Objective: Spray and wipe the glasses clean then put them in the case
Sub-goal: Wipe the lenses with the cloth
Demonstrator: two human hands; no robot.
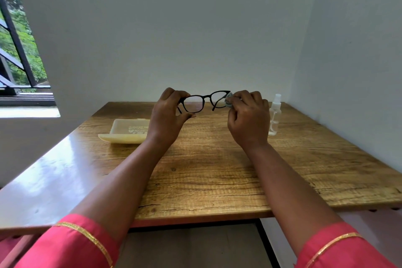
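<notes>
At the far left a window with dark bars looks out on green foliage, set in a pale wall. Below it the glossy wooden tabletop stretches across the view, its left part bright with reflected light. On the tabletop's left half lies a cream-coloured rectangular plastic glasses case, with faint printed lettering on the surface that faces up; the left forearm hides its right end.

The left hand is raised above the tabletop, reaching out from a pink sleeve trimmed with a gold band. Its fingers are curled over the top of the left end of a pair of black-rimmed glasses, with the thumb beneath the left rim, so the frame is pinched between them. The glasses are held in the air between the two hands, above the far middle of the tabletop, lenses upright against the wall, touching neither case nor bottle.

At the right lens, the right hand has its fingers curled and bunched around a small grey-green cloth, which is pressed against the lens by the right rim. Only a bit of the cloth shows past the fingers.

Just beyond the right hand, a small clear plastic spray bottle with a white nozzle stands upright on the tabletop near the right-hand wall.
</notes>
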